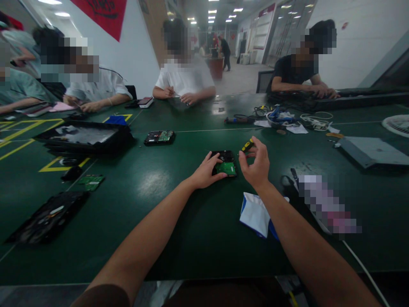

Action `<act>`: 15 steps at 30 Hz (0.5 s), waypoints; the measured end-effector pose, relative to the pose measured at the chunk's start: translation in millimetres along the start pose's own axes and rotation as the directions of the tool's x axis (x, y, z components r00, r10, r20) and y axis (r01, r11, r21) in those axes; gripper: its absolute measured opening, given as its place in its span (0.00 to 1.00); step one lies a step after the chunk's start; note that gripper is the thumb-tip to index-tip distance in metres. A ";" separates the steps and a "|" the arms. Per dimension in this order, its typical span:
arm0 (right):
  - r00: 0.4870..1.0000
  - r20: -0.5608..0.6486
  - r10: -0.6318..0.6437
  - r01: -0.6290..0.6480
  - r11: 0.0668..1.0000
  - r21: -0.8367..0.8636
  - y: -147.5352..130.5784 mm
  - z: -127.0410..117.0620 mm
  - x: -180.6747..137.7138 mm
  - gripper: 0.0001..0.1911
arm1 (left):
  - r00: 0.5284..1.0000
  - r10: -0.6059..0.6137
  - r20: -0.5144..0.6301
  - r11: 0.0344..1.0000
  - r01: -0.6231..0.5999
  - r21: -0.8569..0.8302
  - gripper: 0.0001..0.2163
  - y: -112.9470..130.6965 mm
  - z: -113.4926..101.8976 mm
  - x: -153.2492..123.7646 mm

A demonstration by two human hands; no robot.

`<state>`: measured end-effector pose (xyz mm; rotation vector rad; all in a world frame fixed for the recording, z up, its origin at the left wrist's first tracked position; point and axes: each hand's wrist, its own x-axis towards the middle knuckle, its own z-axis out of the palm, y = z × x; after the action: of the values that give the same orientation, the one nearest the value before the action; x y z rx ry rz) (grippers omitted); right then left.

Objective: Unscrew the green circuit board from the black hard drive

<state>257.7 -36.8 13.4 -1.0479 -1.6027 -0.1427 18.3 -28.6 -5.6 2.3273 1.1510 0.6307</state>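
A hard drive [228, 169] with a green circuit board facing up lies on the green table in front of me. My left hand [206, 172] grips its left side, thumb on the near part and fingers reaching over the far part. Just right of the drive, my right hand [256, 164] pinches a small screwdriver [247, 146] by its black and yellow handle, raised above the table. The screwdriver's tip is too small to make out. A second hard drive [159, 137] with its board up lies farther back to the left.
A black tray [86, 138] and a loose circuit board [92, 182] are at left, near a dark metal part [47, 217]. A white-and-blue packet [255, 214] lies by my right forearm. Cables [281, 116] and a grey case [375, 151] are at right. Several people sit across.
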 end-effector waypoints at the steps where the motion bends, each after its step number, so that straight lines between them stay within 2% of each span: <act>1: 1.000 0.005 -0.006 0.006 1.000 0.004 0.1 0.0 -0.1 0.34 | 1.000 0.001 0.000 1.000 -0.001 0.003 0.31 0.2 -0.2 -0.1; 15: 1.000 0.009 0.021 -0.020 1.000 -0.005 1.8 1.6 -1.4 0.34 | 1.000 0.001 0.012 1.000 -0.001 -0.010 0.31 1.0 -1.2 -0.3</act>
<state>257.6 -35.5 10.9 -1.0696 -1.6003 -0.1277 18.0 -29.1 -4.1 2.3208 1.1390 0.6207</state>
